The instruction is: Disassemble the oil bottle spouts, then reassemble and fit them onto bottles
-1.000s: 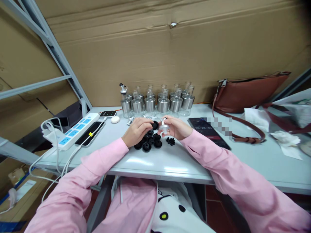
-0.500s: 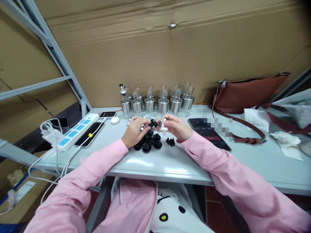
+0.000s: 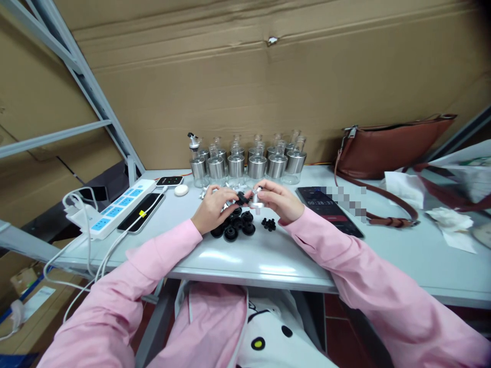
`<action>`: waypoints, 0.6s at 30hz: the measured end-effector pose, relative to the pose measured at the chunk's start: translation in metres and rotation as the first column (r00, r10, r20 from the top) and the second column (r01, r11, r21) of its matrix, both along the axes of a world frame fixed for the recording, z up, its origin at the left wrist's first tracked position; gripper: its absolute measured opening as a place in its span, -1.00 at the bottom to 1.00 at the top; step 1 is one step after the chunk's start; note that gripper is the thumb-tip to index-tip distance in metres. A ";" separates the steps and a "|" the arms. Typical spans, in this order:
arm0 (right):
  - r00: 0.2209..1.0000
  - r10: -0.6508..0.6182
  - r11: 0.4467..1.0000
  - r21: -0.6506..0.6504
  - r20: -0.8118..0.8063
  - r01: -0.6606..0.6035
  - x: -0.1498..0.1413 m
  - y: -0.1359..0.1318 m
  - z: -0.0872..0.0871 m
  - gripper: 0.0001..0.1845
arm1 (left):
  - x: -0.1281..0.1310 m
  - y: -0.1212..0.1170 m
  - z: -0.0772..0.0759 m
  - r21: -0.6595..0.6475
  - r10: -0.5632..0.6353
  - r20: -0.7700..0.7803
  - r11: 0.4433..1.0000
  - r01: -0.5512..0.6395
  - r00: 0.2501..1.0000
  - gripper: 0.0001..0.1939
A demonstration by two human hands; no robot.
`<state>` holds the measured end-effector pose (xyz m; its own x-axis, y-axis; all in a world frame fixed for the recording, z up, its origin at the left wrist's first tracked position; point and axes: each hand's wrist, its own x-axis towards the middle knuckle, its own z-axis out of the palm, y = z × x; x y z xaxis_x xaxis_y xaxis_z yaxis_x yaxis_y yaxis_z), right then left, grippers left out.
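My left hand (image 3: 214,208) pinches a black ribbed stopper (image 3: 241,198) between thumb and fingertips. Close to its right, my right hand (image 3: 282,201) is closed on a silver pour spout (image 3: 257,200), held upright with its flange low and a short stem pointing down. Whether the stopper and the spout touch, I cannot tell. Below my hands lies a pile of black stoppers (image 3: 238,224) on the table. Right of the pile is a cluster of tiny black caps (image 3: 268,224). More silver spouts (image 3: 233,186) lie behind my left hand, partly hidden by it.
Several glass bottles with metal sleeves (image 3: 257,166) stand in rows at the back; the leftmost bottle (image 3: 198,166) carries a spout. At left are a power strip (image 3: 125,207) and a phone (image 3: 140,213). A second phone (image 3: 330,209) and a brown bag (image 3: 395,148) lie right.
The black stopper in my left hand has tilted slightly and shifted a little. Both hands stay almost in the same place, still holding their parts.
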<state>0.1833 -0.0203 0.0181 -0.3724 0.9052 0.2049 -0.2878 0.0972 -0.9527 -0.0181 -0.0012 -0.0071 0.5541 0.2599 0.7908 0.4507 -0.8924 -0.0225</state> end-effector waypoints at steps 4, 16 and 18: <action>0.999 0.015 1.000 0.011 0.030 -0.015 0.001 0.000 0.002 -0.72 | 0.000 -0.001 0.001 0.038 -0.012 0.002 0.999 0.012 1.000 -0.91; 0.953 -0.295 0.952 0.069 -0.069 0.299 0.003 0.006 0.001 -0.65 | 0.000 -0.001 0.001 0.064 -0.003 -0.009 0.998 0.004 1.000 -0.91; 0.945 -0.321 0.943 0.075 -0.061 0.325 0.002 0.007 -0.001 -0.62 | 0.000 -0.001 0.002 0.075 -0.007 -0.017 0.997 0.008 1.000 -0.91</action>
<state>0.1852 -0.0133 0.0173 -0.0507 0.9544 0.2941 -0.2719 0.2702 -0.9236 -0.0184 -0.0018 -0.0054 0.5691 0.1957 0.7986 0.4427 -0.8914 -0.0971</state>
